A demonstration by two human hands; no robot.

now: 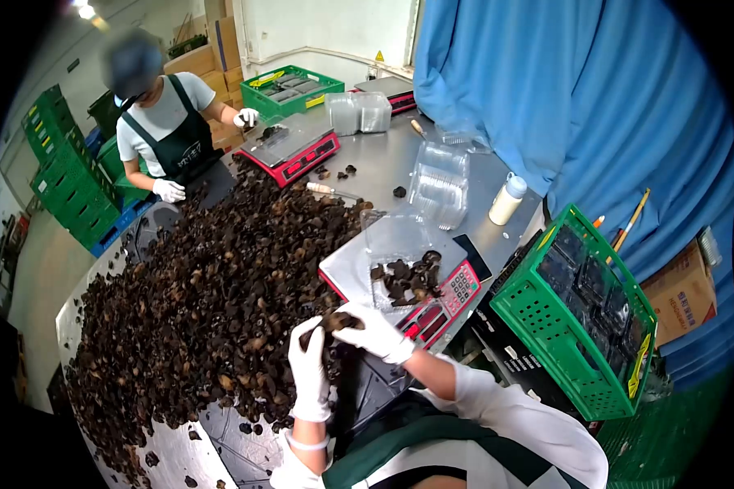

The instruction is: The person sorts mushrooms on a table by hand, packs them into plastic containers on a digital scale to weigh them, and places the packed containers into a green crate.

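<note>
In white gloves, my two hands meet at a dark brown mushroom piece (338, 323), above the edge of a large heap of the same pieces (212, 310). My right hand (377, 332) pinches the piece from the right. On its other side, my left hand (309, 367) points upward with its fingers curled against the piece. Just beyond my right hand, a clear plastic box (377, 287) with mushroom pieces in it sits on a red digital scale (347, 265). The box's clear lid stands raised at its back.
Stacked clear boxes (439, 183) and a white bottle (508, 200) stand on the metal table (479, 232). A green crate (546, 342) of packed boxes is at the right. Across the heap, a co-worker (171, 130) in gloves stands by another red scale (306, 159). A wooden-handled tool (322, 188) lies between.
</note>
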